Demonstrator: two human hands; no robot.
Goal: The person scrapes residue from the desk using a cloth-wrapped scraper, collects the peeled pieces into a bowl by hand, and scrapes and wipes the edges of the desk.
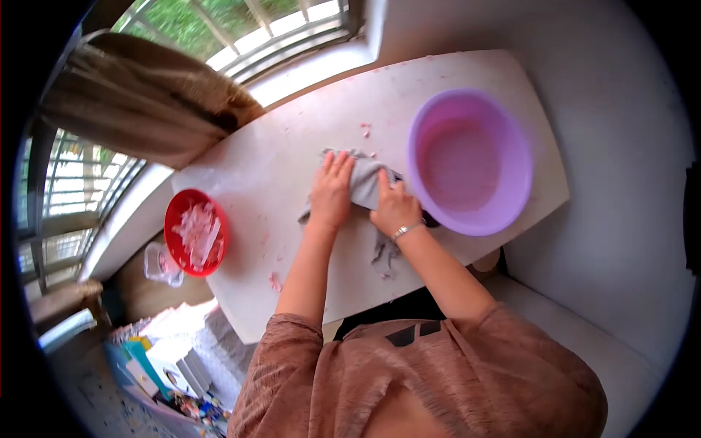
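Note:
A crumpled grey cloth (365,182) lies in the middle of the white table (292,146), one end trailing toward my body. My left hand (331,193) presses on its left part with fingers laid flat. On its right part is my right hand (398,209), index finger stretched forward and the other fingers curled into the cloth. Something dark (431,219) shows beside the right hand; what it is I cannot make out. Just to the right stands a purple basin (520,157) with cloudy liquid in it.
A red bowl (172,232) of translucent pinkish pieces stands at the table's left edge, beside a clear plastic container (162,266). Pink scraps (275,282) are scattered on the table. Barred windows and a brown curtain (139,102) are behind; a wall is to the right.

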